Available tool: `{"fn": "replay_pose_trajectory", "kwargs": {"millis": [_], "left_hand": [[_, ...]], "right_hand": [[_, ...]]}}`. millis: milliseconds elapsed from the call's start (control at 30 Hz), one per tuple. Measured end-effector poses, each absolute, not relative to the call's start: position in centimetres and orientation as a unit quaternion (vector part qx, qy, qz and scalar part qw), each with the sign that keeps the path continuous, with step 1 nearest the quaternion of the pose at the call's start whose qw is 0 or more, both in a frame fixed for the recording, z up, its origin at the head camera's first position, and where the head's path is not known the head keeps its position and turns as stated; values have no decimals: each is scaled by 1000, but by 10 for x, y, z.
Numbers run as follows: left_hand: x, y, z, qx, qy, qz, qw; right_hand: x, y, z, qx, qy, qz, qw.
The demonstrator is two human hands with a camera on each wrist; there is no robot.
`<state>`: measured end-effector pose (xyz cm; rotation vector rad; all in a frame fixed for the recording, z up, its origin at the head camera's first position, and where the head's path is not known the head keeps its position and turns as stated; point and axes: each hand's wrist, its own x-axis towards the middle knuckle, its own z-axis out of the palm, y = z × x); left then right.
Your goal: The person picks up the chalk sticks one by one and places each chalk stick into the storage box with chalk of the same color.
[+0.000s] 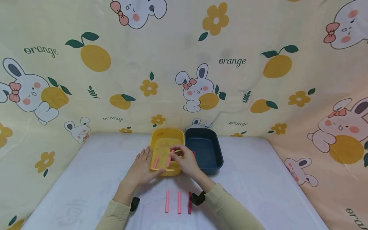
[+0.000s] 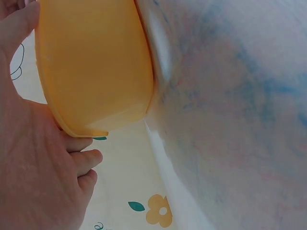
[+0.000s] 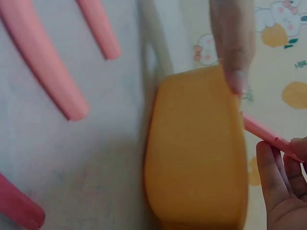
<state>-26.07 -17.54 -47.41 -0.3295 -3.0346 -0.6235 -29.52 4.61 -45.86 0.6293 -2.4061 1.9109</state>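
My left hand [image 1: 142, 167] rests against the near left corner of a yellow bin [image 2: 96, 62], with fingers extended along its side and the thumb over the front rim. Between thumb and fingers, my right hand [image 1: 185, 159] pinches a slim pink stick [image 3: 266, 130] that slants down over the bin. Inside that bin another pink stick [image 1: 156, 162] leans near the left side. A navy bin [image 1: 219, 153] stands directly to the right; part of a pink stick [image 1: 194, 154] shows in it beside my right hand.
On the white table in front of the bins lie two light pink sticks [image 1: 167, 201] and a darker pink stick [image 1: 189, 207], roughly parallel. My right wrist camera [image 1: 197, 198] overlaps the darker one. A patterned cloth [image 1: 184, 48] hangs behind the table.
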Motion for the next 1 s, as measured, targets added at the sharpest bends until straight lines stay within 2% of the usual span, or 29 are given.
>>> {"fn": "replay_pose_trajectory", "kwargs": {"millis": [1000], "left_hand": [[-260, -177, -475, -112, -972, -206, 13]], "right_hand": [[-320, 18, -461, 266, -835, 469, -110]]}}
